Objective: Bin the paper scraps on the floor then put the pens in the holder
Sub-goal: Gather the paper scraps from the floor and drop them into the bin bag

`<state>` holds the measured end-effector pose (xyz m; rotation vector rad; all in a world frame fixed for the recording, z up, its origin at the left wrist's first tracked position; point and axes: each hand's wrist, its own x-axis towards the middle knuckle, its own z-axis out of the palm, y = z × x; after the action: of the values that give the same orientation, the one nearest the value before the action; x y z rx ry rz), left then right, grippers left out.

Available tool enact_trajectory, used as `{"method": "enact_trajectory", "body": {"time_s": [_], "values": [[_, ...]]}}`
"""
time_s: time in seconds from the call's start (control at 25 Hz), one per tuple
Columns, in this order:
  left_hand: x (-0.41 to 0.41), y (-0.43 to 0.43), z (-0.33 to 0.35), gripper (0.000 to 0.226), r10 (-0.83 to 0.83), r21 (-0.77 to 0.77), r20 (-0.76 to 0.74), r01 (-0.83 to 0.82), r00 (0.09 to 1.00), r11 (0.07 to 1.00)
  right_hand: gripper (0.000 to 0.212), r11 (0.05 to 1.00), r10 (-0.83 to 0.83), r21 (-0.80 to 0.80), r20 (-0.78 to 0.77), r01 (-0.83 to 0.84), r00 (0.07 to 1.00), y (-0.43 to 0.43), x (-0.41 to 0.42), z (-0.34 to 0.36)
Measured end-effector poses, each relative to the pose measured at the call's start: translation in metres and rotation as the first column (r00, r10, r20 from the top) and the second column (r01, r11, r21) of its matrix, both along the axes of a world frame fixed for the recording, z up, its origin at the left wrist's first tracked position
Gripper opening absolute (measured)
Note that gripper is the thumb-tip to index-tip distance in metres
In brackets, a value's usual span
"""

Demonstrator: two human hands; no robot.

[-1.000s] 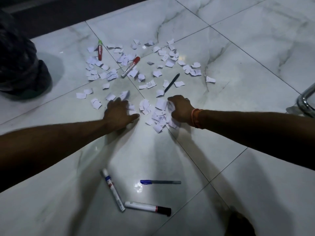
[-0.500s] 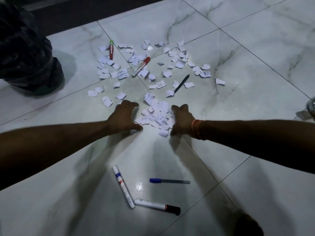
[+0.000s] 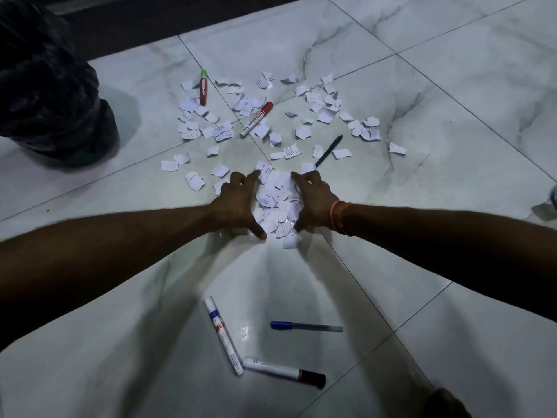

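Observation:
Many white paper scraps lie on the marble floor. A gathered heap of scraps sits between my left hand and my right hand, both cupped against its sides with fingers spread on the floor. More loose scraps spread beyond. A red marker with a white barrel, a red pen with a green tip and a black pen lie among them. Nearer me lie a white marker with a blue band, a blue-capped pen and a black-capped marker.
A bin lined with a black bag stands at the far left. A metal leg shows at the right edge. The dark strip at the top is a different floor surface. No pen holder is in view.
Both hands have pushed closer together, squeezing the scraps into a tighter heap between them. The camera has shifted so the bin shows more at the left.

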<state>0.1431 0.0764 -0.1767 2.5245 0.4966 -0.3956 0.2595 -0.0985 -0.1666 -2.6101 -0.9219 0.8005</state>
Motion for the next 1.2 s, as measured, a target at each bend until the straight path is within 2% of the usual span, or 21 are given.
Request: {"method": "enact_trajectory", "body": {"time_s": [0.12, 0.24, 0.36, 0.44, 0.52, 0.6, 0.72, 0.8, 0.92, 1.0, 1.04, 1.12, 1.2], "values": [[0.006, -0.014, -0.008, 0.145, -0.055, -0.001, 0.017, 0.055, 0.998, 0.998, 0.109, 0.996, 0.017, 0.087, 0.032, -0.02, 0.999, 0.016, -0.003, -0.006], [0.015, -0.011, -0.004, 0.129, 0.093, -0.081, 0.109, -0.085, 0.99, 0.993, 0.112, 0.994, 0.03, 0.106, -0.025, -0.028, 0.999, 0.025, 0.007, -0.003], [0.014, 0.004, -0.001, 0.136, 0.064, -0.037, 0.115, -0.06, 0.991, 0.997, 0.131, 0.999, 0.039, -0.009, -0.048, -0.04, 0.998, 0.014, 0.011, 0.004], [0.008, 0.007, 0.0, 0.14, 0.024, 0.006, 0.049, -0.024, 0.998, 1.0, 0.148, 0.994, 0.083, -0.072, -0.07, -0.088, 0.994, -0.002, -0.002, 0.005], [0.005, 0.006, -0.001, 0.142, 0.008, 0.057, 0.0, -0.008, 1.0, 0.998, 0.154, 0.989, 0.12, -0.081, -0.058, -0.124, 0.991, -0.013, -0.021, 0.0], [0.008, 0.001, 0.0, 0.141, 0.002, 0.098, -0.001, -0.002, 1.0, 0.995, 0.149, 0.996, 0.084, -0.012, 0.009, -0.084, 0.996, -0.007, -0.028, -0.007], [0.019, 0.002, 0.001, 0.139, 0.034, 0.081, 0.05, -0.038, 0.998, 0.996, 0.132, 0.993, -0.04, 0.117, 0.043, 0.034, 0.998, 0.018, -0.01, -0.008], [0.026, 0.01, 0.005, 0.141, 0.069, 0.063, 0.067, -0.074, 0.995, 0.995, 0.129, 0.994, -0.03, 0.108, 0.063, 0.023, 0.998, 0.025, 0.006, -0.006], [0.028, 0.022, 0.009, 0.143, 0.039, 0.078, 0.005, -0.039, 0.999, 0.996, 0.133, 1.0, 0.025, 0.011, 0.063, -0.026, 0.998, 0.023, 0.019, -0.001], [0.028, 0.023, 0.005, 0.136, 0.019, 0.019, 0.009, -0.019, 1.0, 1.0, 0.122, 0.999, 0.034, 0.015, 0.049, -0.035, 0.998, 0.026, 0.016, 0.002], [0.03, 0.02, 0.001, 0.126, 0.028, -0.034, 0.051, -0.026, 0.998, 0.999, 0.107, 0.996, 0.045, 0.069, 0.036, -0.047, 0.998, 0.031, 0.012, 0.001], [0.035, 0.012, -0.004, 0.089, 0.071, -0.108, 0.156, -0.054, 0.985, 0.993, 0.069, 0.973, 0.052, 0.224, 0.04, -0.06, 0.998, 0.044, 0.006, -0.003], [0.038, 0.006, -0.001, 0.057, 0.197, -0.174, 0.207, -0.162, 0.958, 0.971, 0.053, 0.937, -0.037, 0.347, -0.013, 0.039, 0.999, 0.053, 0.004, -0.005]]}}
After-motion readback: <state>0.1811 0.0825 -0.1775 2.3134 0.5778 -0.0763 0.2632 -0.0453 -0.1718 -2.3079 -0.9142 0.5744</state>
